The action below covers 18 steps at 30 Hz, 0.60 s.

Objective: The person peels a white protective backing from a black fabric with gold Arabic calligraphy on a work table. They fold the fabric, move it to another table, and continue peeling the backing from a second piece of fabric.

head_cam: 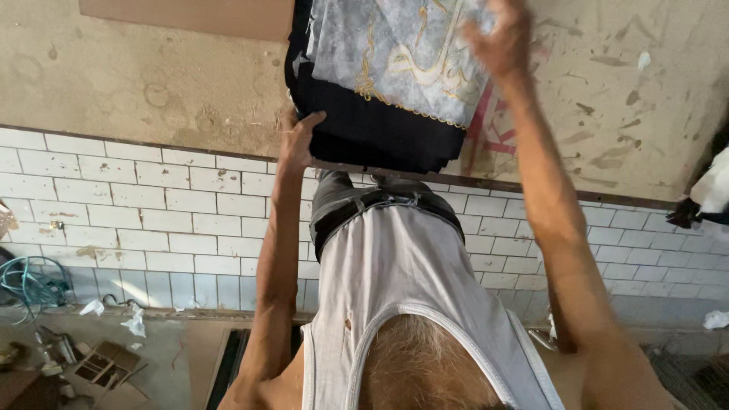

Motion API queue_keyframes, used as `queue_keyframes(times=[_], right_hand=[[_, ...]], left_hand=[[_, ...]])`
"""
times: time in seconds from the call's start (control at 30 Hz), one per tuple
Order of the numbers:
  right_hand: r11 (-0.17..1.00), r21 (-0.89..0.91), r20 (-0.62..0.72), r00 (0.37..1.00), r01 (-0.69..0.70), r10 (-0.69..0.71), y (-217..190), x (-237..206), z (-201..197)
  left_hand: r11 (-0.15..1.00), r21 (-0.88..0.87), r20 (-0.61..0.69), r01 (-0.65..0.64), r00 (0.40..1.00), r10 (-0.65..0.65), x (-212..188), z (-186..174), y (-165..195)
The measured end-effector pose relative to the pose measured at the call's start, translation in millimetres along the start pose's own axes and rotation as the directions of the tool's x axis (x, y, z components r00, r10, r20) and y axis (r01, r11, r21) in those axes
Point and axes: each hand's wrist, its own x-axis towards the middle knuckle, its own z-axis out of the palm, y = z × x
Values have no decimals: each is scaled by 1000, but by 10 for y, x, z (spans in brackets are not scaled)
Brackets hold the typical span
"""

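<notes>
A stack of folded dark cloth (380,133) lies on a stained beige counter top (152,83). On top of it is a grey piece of fabric with gold embroidery (402,53). My left hand (298,140) grips the near left edge of the dark stack, thumb on top. My right hand (501,38) rests on the right side of the grey fabric. It is blurred, and its grip cannot be made out. My white sleeveless shirt (410,273) and dark belt (380,203) fill the lower middle of the view.
The counter front is white tile (152,205). On the floor at lower left lie a green hose (30,281), scraps of paper (137,323) and a cardboard box (99,364). A dark and white bundle (710,193) sits at the right edge.
</notes>
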Motion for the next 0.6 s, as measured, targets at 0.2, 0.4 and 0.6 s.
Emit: queue_keyframes(times=[0.2,0.4,0.6], right_hand=[[948,-208,265,947,240,-181,-849,-513,1288],[869,-406,217,953,283,-209,-1047,-538,1623],[859,-477,160,979,185,-122,-1052,-306,1825]], left_hand=[[999,-20,-7,37,999,-38,-341,251,-192],[923,380,-71,-55,994,88,-577,321,-45],[261,912,101,-317,789,605,-646,474,224]])
